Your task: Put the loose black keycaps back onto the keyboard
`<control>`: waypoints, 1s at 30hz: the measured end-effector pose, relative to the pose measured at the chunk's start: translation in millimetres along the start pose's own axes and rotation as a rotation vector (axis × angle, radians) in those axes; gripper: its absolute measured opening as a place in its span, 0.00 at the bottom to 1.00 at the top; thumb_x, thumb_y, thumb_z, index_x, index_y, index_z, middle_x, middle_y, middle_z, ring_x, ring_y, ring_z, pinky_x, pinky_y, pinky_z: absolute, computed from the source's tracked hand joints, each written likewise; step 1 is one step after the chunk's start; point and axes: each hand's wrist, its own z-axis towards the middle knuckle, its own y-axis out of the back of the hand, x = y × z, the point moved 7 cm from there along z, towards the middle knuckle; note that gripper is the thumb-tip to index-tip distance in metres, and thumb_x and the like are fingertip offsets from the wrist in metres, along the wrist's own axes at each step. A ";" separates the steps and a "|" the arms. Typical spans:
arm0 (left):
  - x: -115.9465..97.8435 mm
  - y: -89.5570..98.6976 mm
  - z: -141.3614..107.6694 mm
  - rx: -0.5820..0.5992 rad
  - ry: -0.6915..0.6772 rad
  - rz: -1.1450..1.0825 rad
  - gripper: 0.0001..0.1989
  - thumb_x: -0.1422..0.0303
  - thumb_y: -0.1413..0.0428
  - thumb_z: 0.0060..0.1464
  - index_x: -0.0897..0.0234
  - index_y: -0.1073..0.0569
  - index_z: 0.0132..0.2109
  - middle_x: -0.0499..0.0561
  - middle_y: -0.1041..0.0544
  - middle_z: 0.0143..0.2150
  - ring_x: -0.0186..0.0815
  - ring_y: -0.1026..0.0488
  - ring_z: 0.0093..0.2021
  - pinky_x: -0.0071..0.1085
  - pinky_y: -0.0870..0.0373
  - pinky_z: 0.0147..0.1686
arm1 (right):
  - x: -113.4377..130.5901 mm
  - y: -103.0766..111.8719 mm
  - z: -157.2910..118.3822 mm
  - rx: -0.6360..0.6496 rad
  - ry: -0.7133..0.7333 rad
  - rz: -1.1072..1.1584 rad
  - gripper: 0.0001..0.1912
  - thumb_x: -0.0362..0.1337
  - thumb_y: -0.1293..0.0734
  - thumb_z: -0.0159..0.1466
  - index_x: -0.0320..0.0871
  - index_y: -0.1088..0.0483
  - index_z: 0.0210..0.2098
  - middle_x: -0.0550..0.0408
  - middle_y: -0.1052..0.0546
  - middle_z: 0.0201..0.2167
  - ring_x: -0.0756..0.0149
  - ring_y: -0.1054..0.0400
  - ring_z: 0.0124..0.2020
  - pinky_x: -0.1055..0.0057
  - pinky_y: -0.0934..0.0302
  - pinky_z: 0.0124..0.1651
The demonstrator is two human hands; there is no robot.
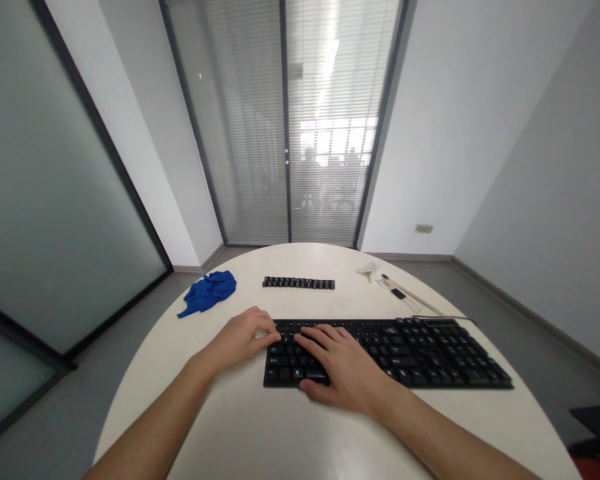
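"While you're logging the head view, where are your hands?"

"Both at the black keyboard point(430, 353), which sits on the counter point(230, 427) in front of me."

"Fingers?"

"My left hand point(246, 338): thumb and fingertips bunched at the keyboard's far left corner; can't tell if they pinch anything. My right hand point(349, 368): fingers released, spread over the left part."

"Nearby?"

"Loose keycaps point(299, 283) lined up beyond; blue cloth point(209, 291) left of them; white tissue point(371, 271), thin stick point(424, 303) and wire tool point(399, 293) to the right."
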 end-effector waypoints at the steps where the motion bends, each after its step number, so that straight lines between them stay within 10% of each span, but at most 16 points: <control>1: 2.9 -1.2 1.2 -0.024 0.016 -0.042 0.11 0.61 0.43 0.62 0.58 0.21 0.33 0.50 0.20 0.39 0.40 0.27 0.44 0.34 0.33 0.48 | 0.1 0.0 -0.1 0.003 0.000 -0.004 0.36 0.51 0.32 0.61 0.45 0.38 0.66 0.47 0.33 0.65 0.48 0.41 0.63 0.50 0.48 0.64; 6: 23.2 -10.6 3.0 -0.116 0.096 -0.205 0.04 0.65 0.38 0.55 0.59 0.22 0.36 0.52 0.21 0.46 0.43 0.27 0.50 0.38 0.35 0.56 | -0.6 -0.7 0.1 0.034 0.002 -0.013 0.37 0.52 0.34 0.63 0.46 0.40 0.67 0.47 0.34 0.66 0.47 0.43 0.64 0.49 0.49 0.64; 10: 41.6 -14.2 -0.3 -0.175 0.217 -0.251 0.17 0.67 0.35 0.50 0.60 0.24 0.49 0.56 0.24 0.54 0.45 0.30 0.57 0.42 0.40 0.62 | -0.8 -2.9 -0.7 0.047 0.019 -0.017 0.39 0.54 0.33 0.62 0.45 0.42 0.68 0.46 0.36 0.67 0.47 0.44 0.65 0.49 0.51 0.66; 21: 59.8 -30.4 0.5 0.020 0.312 -0.195 0.33 0.58 0.39 0.53 0.64 0.33 0.64 0.61 0.37 0.68 0.54 0.49 0.72 0.51 0.52 0.69 | -3.0 -9.8 -1.2 0.049 0.027 -0.026 0.40 0.54 0.34 0.63 0.45 0.43 0.69 0.46 0.38 0.68 0.46 0.46 0.66 0.49 0.53 0.67; 30: 16.8 -26.5 -3.0 -0.038 0.080 -0.237 0.23 0.59 0.49 0.65 0.61 0.34 0.64 0.57 0.30 0.63 0.45 0.34 0.64 0.45 0.42 0.67 | 1.1 -11.5 -4.0 0.063 0.046 -0.052 0.41 0.51 0.34 0.63 0.41 0.46 0.70 0.44 0.42 0.70 0.47 0.50 0.69 0.50 0.56 0.70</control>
